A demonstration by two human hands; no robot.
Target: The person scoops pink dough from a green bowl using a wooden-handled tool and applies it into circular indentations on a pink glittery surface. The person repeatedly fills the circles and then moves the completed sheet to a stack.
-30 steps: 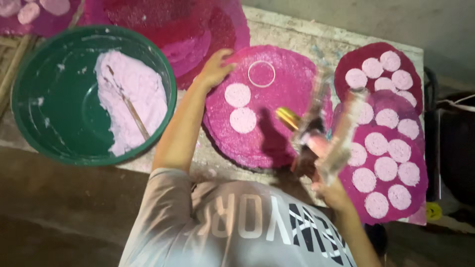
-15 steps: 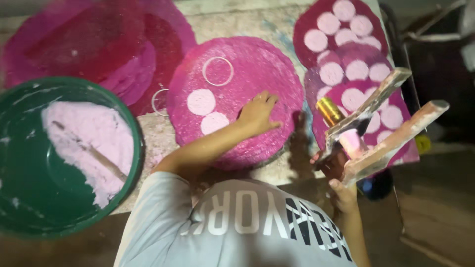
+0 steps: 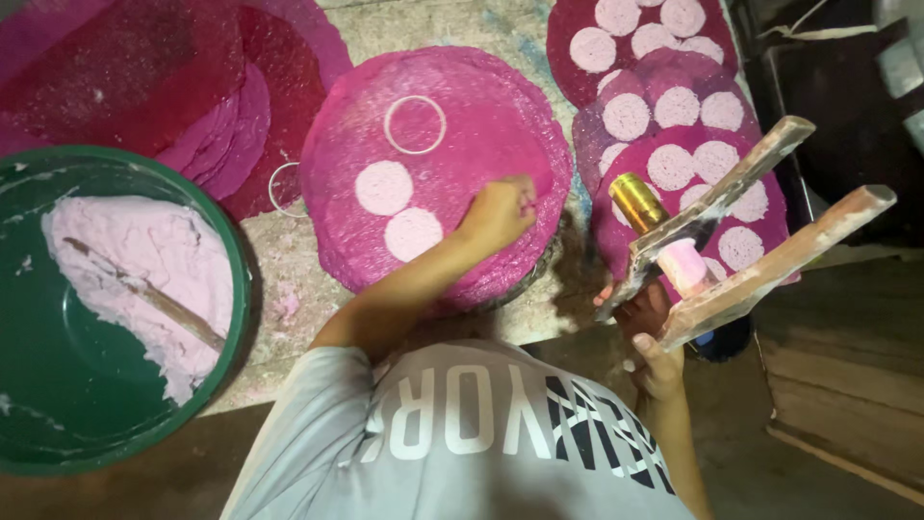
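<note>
Work surface: a rough concrete slab (image 3: 452,24), dusted with pale residue, covered by overlapping pink and magenta mats.

Far left, at 8 o'clock: a green basin (image 3: 58,404) holds a mass of pale pink dough (image 3: 144,265) with a stick (image 3: 144,294) laid in it. A large share of dough is still unused.

Centre: the round pink mat (image 3: 481,125) carries two pale discs (image 3: 383,187), side by side at its 7 o'clock sector, and one empty ring mould (image 3: 415,124) at 12 o'clock. A second ring (image 3: 284,188) lies off the mat at 9 o'clock. Most of this mat is unfilled.

The left hand (image 3: 499,212) rests on the mat at 4 o'clock, fingers curled shut; whether it holds anything cannot be determined.

Right: the right hand (image 3: 647,337) is closed around a wooden two-armed press tool (image 3: 760,231) fitted with a brass cylinder (image 3: 635,200).

At 1 o'clock: the stacked dark mats (image 3: 577,58) are already loaded with discs.
</note>
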